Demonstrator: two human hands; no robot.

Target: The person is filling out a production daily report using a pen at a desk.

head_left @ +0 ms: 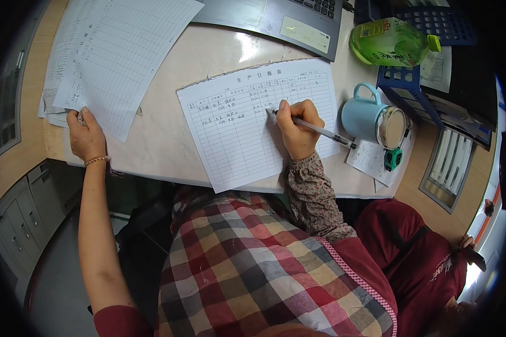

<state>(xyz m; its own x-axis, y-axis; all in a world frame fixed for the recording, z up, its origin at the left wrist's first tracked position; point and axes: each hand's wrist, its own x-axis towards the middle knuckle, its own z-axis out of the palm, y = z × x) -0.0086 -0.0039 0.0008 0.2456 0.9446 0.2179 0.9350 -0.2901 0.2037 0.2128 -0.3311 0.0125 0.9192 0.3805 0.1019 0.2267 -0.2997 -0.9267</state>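
Observation:
My right hand (299, 129) is closed around a pen (327, 133) with a clear barrel and a dark end. Its tip points at the middle of a printed table form (239, 154), where a few upper rows carry handwriting. At the left, my left hand (87, 136) is closed at the lower edge of a stack of printed sheets (121, 53). A small greyish patterned bit shows between its thumb and finger; what it is I cannot make out.
A grey laptop (253, 19) stands at the back. On the right are a green-labelled bottle (391, 42) lying on its side, blue plastic baskets (438, 25), a light blue mug (362, 119) and a green tape measure (393, 159). Another person in maroon (416, 241) sits at my right.

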